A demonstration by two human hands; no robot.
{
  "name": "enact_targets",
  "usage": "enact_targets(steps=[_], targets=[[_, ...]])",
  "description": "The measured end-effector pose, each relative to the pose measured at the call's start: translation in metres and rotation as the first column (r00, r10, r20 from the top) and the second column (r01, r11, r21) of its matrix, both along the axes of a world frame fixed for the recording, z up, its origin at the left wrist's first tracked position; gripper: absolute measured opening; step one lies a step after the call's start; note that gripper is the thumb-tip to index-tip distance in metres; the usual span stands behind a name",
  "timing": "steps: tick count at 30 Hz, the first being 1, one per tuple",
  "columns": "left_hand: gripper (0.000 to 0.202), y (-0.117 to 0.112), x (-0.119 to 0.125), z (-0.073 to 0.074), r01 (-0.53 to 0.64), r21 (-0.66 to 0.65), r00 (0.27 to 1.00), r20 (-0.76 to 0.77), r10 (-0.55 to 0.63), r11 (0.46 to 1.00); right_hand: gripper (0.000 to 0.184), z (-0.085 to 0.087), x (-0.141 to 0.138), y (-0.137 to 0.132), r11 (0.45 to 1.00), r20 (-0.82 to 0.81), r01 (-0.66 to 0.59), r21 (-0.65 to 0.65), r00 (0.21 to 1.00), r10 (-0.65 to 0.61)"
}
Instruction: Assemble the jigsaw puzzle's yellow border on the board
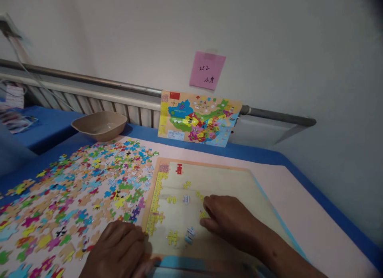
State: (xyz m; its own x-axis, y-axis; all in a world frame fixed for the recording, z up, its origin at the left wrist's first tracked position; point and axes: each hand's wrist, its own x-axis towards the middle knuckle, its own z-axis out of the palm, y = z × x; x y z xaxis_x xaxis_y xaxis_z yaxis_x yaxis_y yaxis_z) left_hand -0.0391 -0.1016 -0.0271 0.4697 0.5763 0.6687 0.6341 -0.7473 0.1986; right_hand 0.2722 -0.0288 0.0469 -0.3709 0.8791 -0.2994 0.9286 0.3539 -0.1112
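Blue worktop (257, 154), pink sheet (278, 180), peach-framed puzzle board (221, 182).
Right hand (226, 216) bends at a small yellow jigsaw piece (202, 215) on the board; left hand (119, 246) curls alongside; grips unclear. Light edge pinches seem best.

Puzzle pieces (44, 241) are lying left of and beyond the left hand (119, 246); the board (221, 180) is lying under the right hand (226, 216); bowl (103, 127) and map (200, 120) are standing farther beyond both.
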Motion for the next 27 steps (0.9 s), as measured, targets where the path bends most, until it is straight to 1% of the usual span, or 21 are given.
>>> enact_targets(steps=[2,4,6,11,14,17,21,27], targets=[[0.019,0.001,0.001,0.009,0.000,0.004,1.000,-0.014,0.000,1.000,0.014,-0.005,-0.003,-0.004,1.000,-0.004,0.002,-0.005,1.000,-0.002],[0.017,0.002,0.002,0.016,-0.001,-0.013,0.999,-0.055,0.000,1.000,0.012,-0.009,-0.006,-0.005,1.000,-0.041,-0.005,0.000,0.999,0.005],[0.014,0.003,0.002,0.020,-0.001,-0.017,0.997,-0.073,-0.001,1.000,0.013,-0.011,-0.010,-0.005,1.000,-0.093,-0.027,0.011,0.995,0.028],[0.012,0.001,-0.001,0.014,0.000,-0.031,0.996,-0.089,-0.003,1.000,0.019,-0.014,-0.018,-0.002,0.994,-0.213,-0.112,-0.012,0.971,0.107],[0.013,0.000,-0.001,0.013,0.000,-0.035,0.997,-0.075,-0.003,0.999,0.021,-0.018,-0.022,-0.001,0.991,-0.244,-0.129,-0.019,0.962,0.121],[0.013,0.000,0.000,0.013,0.000,-0.042,0.998,-0.055,-0.002,0.999,0.023,-0.022,-0.024,-0.001,0.992,-0.271,-0.124,-0.022,0.956,0.113],[0.010,0.000,0.000,0.014,0.011,-0.066,0.997,-0.081,-0.016,0.998,0.027,-0.024,-0.023,-0.002,0.992,-0.336,-0.129,-0.012,0.934,0.117],[0.018,0.000,0.003,0.023,-0.006,-0.038,0.999,-0.053,0.004,0.999,0.020,-0.021,-0.024,-0.005,0.988,-0.357,-0.155,0.004,0.923,0.146]])
